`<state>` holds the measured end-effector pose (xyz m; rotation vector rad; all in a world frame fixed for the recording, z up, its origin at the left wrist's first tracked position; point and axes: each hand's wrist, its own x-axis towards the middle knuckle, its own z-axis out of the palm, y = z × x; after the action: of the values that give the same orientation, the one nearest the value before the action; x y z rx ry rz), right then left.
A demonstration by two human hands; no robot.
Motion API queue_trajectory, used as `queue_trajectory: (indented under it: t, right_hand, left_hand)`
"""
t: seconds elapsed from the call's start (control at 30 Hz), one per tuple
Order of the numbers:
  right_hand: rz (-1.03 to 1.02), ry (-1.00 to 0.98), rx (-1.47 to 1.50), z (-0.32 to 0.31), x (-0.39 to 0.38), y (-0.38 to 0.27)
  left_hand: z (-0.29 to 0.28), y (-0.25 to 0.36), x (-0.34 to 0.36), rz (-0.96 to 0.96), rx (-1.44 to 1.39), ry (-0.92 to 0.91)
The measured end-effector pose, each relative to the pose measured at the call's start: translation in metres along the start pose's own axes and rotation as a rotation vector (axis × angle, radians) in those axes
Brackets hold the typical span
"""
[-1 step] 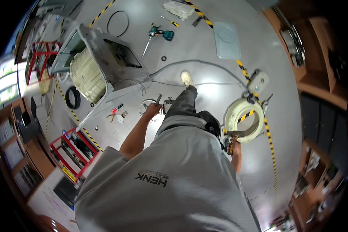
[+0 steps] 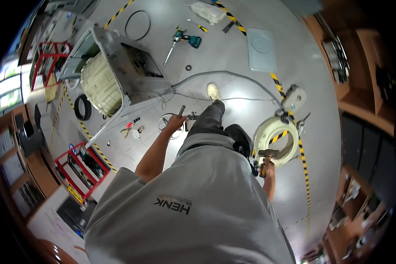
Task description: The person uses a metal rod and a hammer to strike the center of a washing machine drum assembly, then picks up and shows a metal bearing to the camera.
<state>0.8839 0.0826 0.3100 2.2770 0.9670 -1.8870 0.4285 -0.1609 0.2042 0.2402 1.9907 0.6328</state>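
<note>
My left hand [image 2: 176,122] is closed around a short dark metal bar [image 2: 181,111], which sticks up past the fingers. Beneath that hand a spoked metal wheel [image 2: 161,125] lies on the floor, with a metal fitting [image 2: 192,116] beside my leg. On the right, my right hand [image 2: 268,169] grips a hammer [image 2: 269,153] by its handle, the head pointing away from me. Behind the hammer, in view, a cream ring-shaped part [image 2: 260,134] rests on the floor; whether they touch I cannot tell.
A grey machine cabinet [image 2: 156,86] with a cream tub [image 2: 100,83] stands front left. Ahead lie a cordless drill [image 2: 193,41], a screwdriver [image 2: 201,28], a black ring [image 2: 188,68] and a translucent panel [image 2: 262,59]. A grey hose [image 2: 226,73] crosses the floor. Red-handled pliers [image 2: 128,126] lie left.
The floor and surrounding things have shifted slightly in the picture. Both hands keep their hold on the bar and the hammer.
</note>
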Motion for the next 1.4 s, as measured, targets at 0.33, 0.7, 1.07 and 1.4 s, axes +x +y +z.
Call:
queue_trajectory:
  t: [0.33, 0.7, 1.07, 1.4]
  right_hand:
    - [-0.206, -0.260, -0.159, 0.130, 0.008, -0.315]
    - [-0.131, -0.768, -0.411, 0.319, 0.022, -0.515]
    - [-0.043, -1.026, -0.746, 0.516, 0.234, -0.526]
    - [-0.126, -1.161, -0.439, 0.647, 0.359, -0.419]
  left_hand:
    - [-0.094, 0.203, 0.040, 0.203, -0.263, 0.308]
    - [-0.149, 0.272, 0.145, 0.384, 0.177, 0.443]
    - [-0.184, 0.193, 0.334, 0.233, 0.521, 0.603]
    - [-0.173, 0.110, 0.411, 0.145, 0.645, 0.731]
